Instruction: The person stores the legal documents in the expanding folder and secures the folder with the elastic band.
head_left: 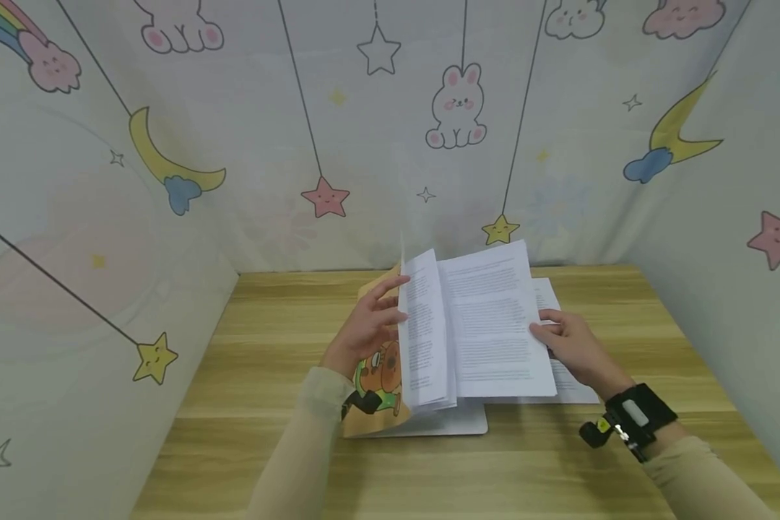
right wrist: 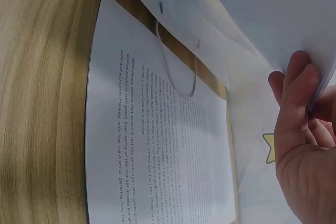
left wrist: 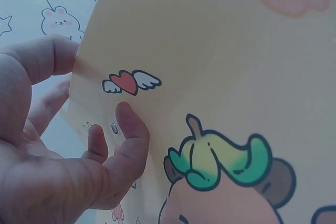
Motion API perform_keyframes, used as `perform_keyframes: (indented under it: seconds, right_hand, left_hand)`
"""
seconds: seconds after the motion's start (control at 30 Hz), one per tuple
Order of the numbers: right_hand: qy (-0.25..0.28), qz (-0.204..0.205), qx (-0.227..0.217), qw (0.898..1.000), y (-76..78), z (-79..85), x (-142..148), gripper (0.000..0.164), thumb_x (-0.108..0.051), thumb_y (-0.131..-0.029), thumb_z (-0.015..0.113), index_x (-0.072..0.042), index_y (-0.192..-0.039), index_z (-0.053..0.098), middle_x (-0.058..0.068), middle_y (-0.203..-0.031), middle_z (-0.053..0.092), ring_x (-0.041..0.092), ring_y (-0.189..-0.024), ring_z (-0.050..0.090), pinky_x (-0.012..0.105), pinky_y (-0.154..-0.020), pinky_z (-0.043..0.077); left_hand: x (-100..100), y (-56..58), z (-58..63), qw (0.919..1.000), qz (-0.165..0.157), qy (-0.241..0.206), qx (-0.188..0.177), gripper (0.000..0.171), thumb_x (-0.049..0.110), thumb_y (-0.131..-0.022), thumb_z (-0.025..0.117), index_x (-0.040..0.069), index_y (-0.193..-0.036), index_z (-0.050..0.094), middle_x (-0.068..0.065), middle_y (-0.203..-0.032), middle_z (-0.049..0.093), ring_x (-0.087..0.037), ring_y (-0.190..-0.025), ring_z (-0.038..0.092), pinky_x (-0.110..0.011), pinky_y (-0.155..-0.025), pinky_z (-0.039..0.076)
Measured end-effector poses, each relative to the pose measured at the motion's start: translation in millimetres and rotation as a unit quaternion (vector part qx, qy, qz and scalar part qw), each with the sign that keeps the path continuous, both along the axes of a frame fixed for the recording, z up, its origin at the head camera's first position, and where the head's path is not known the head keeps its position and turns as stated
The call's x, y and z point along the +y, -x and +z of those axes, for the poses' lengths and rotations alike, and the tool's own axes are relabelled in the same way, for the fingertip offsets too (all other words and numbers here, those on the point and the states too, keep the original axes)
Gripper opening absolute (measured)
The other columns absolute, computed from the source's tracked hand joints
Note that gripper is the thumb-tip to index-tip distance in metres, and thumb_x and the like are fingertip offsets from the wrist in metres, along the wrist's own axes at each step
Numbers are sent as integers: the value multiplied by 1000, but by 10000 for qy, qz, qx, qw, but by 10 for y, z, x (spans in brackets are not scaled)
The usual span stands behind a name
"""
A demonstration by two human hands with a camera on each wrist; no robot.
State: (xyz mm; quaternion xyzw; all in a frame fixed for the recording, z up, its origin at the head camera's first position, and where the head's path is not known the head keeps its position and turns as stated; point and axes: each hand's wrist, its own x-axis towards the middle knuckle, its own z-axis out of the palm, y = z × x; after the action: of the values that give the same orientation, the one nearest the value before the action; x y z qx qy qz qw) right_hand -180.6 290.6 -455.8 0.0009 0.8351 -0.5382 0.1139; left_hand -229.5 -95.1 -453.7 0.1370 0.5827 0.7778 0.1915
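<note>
A folder (head_left: 377,426) with a cartoon cover stands partly open on the wooden table, its cover (left wrist: 220,77) tilted up at the left. My left hand (head_left: 369,325) holds the cover's edge along with printed pages (head_left: 425,332), some fingers on the outer face and others reaching round the edge. My right hand (head_left: 573,347) pinches the right edge of a raised printed sheet (head_left: 497,325) between thumb and fingers. Under it, another printed sheet (right wrist: 152,145) lies flat on the table. Where the raised sheet meets the folder is hidden by the pages.
The wood-grain table (head_left: 266,361) meets a pale curtain (head_left: 377,144) printed with stars, moons and rabbits at the back and sides. A thin pale loop (right wrist: 181,95) shows over the lower sheet in the right wrist view. Black camera straps (head_left: 643,415) sit on the wrists.
</note>
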Motion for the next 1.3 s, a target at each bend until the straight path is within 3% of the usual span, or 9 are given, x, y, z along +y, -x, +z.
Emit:
perform_keyframes:
  seconds: [0.3, 0.6, 1.3]
  right_hand:
    - [178, 208, 115, 9996, -27, -13, 26, 53, -20, -109, 56, 11, -150, 42, 18, -105, 77, 18, -86, 74, 31, -71, 60]
    - [269, 367, 129, 9989, -62, 26, 44, 48, -19, -109, 57, 10, -146, 47, 19, -105, 77, 22, -83, 75, 33, -69, 60]
    - [242, 515, -44, 9984, 21, -88, -144, 51, -25, -110, 56, 6, -150, 47, 22, -120, 73, 23, -96, 73, 33, -80, 60]
  left_hand:
    - [-16, 14, -5, 10000, 4, -7, 64, 69, -7, -99, 54, 13, -163, 36, -36, -146, 41, -43, -121, 51, -46, -87, 55]
    - [-17, 28, -12, 9999, 26, 60, 110, 69, -6, -99, 54, 12, -162, 36, -35, -146, 42, -46, -122, 50, -47, -87, 56]
    - [-1, 9, -11, 9999, 28, 54, 94, 67, -7, -99, 54, 15, -161, 40, -36, -145, 42, -45, -122, 51, -48, -88, 56]
